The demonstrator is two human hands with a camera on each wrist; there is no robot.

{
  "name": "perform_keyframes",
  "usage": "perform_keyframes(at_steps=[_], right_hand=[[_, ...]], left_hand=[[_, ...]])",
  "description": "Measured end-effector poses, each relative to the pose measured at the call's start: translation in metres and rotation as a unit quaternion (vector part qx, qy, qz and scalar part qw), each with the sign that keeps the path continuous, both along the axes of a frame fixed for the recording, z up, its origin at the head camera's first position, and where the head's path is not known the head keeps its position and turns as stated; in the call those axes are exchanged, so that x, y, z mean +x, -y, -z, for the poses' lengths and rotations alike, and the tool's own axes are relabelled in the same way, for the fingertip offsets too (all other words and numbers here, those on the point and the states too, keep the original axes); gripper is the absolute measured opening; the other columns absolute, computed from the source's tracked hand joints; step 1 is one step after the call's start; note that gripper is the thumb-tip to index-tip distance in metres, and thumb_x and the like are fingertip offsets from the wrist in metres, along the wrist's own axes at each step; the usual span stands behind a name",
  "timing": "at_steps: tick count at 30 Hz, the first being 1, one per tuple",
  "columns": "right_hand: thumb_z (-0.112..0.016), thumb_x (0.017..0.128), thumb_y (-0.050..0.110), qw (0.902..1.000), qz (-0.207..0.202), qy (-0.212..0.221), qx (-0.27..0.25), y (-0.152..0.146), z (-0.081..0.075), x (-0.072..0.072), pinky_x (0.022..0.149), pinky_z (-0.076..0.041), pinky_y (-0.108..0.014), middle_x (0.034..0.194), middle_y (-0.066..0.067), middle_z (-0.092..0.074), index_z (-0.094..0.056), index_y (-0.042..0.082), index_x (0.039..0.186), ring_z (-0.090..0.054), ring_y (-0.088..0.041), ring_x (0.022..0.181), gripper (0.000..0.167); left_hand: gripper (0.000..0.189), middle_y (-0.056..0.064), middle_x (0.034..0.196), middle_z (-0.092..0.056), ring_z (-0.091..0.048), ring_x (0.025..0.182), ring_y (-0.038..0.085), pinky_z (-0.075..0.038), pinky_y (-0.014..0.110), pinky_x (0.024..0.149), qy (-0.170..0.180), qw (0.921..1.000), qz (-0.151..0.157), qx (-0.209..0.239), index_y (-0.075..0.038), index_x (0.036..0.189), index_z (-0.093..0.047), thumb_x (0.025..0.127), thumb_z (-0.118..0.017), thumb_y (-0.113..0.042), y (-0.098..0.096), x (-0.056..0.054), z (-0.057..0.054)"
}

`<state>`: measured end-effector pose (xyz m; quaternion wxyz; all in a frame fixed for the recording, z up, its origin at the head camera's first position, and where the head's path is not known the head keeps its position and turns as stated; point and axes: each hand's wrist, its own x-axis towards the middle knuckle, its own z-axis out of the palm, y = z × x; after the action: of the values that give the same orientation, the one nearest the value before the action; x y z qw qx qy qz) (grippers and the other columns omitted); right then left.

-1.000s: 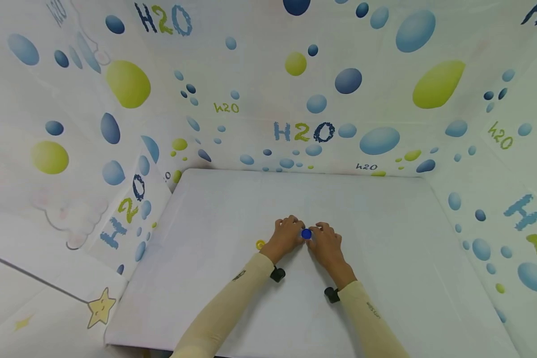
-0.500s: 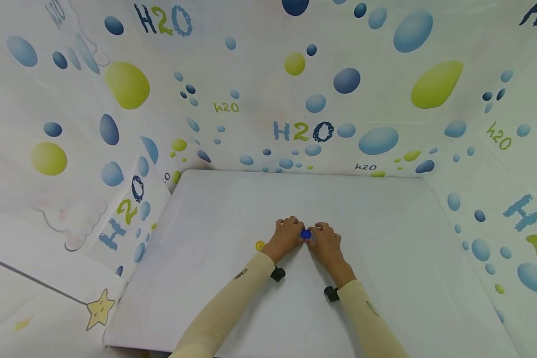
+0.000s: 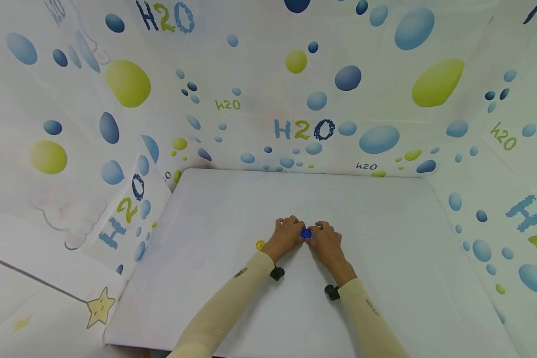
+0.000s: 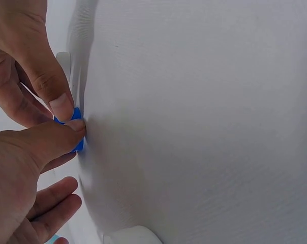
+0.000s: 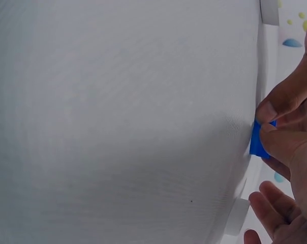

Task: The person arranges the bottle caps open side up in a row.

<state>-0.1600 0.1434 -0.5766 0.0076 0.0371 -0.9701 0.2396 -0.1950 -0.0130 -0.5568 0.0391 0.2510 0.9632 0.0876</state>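
A small blue round-topped piece [image 3: 306, 233] stands between the fingertips of both hands near the middle of the white table. Its exact kind is not clear; in the right wrist view the blue piece [image 5: 256, 142] has a short, flat-sided wall. My left hand [image 3: 286, 236] pinches it from the left with thumb and finger. From the right, my right hand [image 3: 327, 246] pinches the same piece, the two thumbs close together. In the left wrist view the thumbs cover much of it. Beside the left wrist lies a small yellow ring-like thing [image 3: 260, 244], partly hidden by the hand.
The white tabletop [image 3: 398, 238] spreads around both hands. Walls of printed sheet [image 3: 250, 64] with blue and green drops enclose its back and sides. A dark wrist camera [image 3: 277, 273] sits at the left wrist, another dark camera [image 3: 332, 292] at the right.
Both hands keep their place and their pinch. The blue piece's top shows as a full disc in the earliest frame and looks flatter now, as if tipped slightly.
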Motion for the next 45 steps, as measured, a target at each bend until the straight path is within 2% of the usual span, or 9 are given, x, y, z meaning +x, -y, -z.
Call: perform_keyframes(at_steps=[10, 22, 27, 33, 40, 45], right_hand=[[-0.076, 0.099, 0.027, 0.9999, -0.005, -0.005, -0.008, 0.002, 0.000, 0.002, 0.106, -0.037, -0.063, 0.149, -0.019, -0.054, -0.070, 0.008, 0.131, -0.053, -0.041, 0.135, 0.037], [-0.074, 0.101, 0.033, 0.9993, -0.013, -0.026, -0.021, 0.007, -0.016, 0.008, 0.103, -0.039, -0.063, 0.146, -0.020, -0.055, -0.074, 0.002, 0.121, -0.055, -0.039, 0.131, 0.036], [-0.073, 0.100, 0.033, 0.9990, 0.002, -0.030, -0.032, 0.010, -0.024, 0.012, 0.102, -0.039, -0.064, 0.144, -0.020, -0.056, -0.077, 0.003, 0.113, -0.056, -0.040, 0.129, 0.033], [-0.070, 0.102, 0.034, 0.9984, 0.010, -0.023, -0.050, 0.012, -0.031, 0.016, 0.103, -0.038, -0.065, 0.143, -0.020, -0.058, -0.081, 0.004, 0.104, -0.056, -0.040, 0.130, 0.032], [-0.066, 0.103, 0.039, 0.9984, 0.015, -0.016, -0.052, 0.016, -0.027, 0.019, 0.104, -0.037, -0.065, 0.143, -0.019, -0.059, -0.083, 0.005, 0.099, -0.057, -0.039, 0.130, 0.038], [-0.068, 0.102, 0.037, 0.9982, 0.015, -0.016, -0.055, 0.017, -0.020, 0.020, 0.104, -0.035, -0.064, 0.143, -0.018, -0.057, -0.080, 0.008, 0.105, -0.056, -0.039, 0.130, 0.032]], left_hand=[[0.038, 0.008, 0.135, -0.063, -0.061, 0.126, 0.026, -0.041, 0.052, 0.111, 0.009, 0.9999, -0.001, 0.006, -0.016, 0.131, -0.068, 0.102, -0.071, -0.039, 0.004, 0.000, 0.002], [0.041, 0.010, 0.139, -0.061, -0.060, 0.127, 0.028, -0.039, 0.053, 0.112, 0.022, 0.9989, -0.015, 0.038, -0.011, 0.131, -0.067, 0.100, -0.073, -0.038, 0.010, 0.006, -0.006], [0.046, 0.010, 0.140, -0.061, -0.059, 0.130, 0.028, -0.039, 0.053, 0.113, 0.021, 0.9985, -0.020, 0.046, -0.011, 0.128, -0.066, 0.099, -0.074, -0.045, 0.012, 0.009, -0.011], [0.040, 0.008, 0.139, -0.060, -0.058, 0.131, 0.027, -0.037, 0.053, 0.114, 0.020, 0.9973, -0.026, 0.066, -0.012, 0.122, -0.066, 0.098, -0.075, -0.043, 0.015, 0.013, -0.010], [0.033, 0.007, 0.134, -0.061, -0.059, 0.127, 0.026, -0.038, 0.053, 0.112, 0.010, 0.9960, -0.023, 0.085, -0.013, 0.114, -0.066, 0.097, -0.076, -0.039, 0.022, 0.019, -0.009], [0.032, 0.007, 0.135, -0.060, -0.059, 0.128, 0.027, -0.038, 0.052, 0.112, 0.008, 0.9974, -0.020, 0.069, -0.012, 0.113, -0.066, 0.098, -0.074, -0.039, 0.025, 0.022, -0.007]])
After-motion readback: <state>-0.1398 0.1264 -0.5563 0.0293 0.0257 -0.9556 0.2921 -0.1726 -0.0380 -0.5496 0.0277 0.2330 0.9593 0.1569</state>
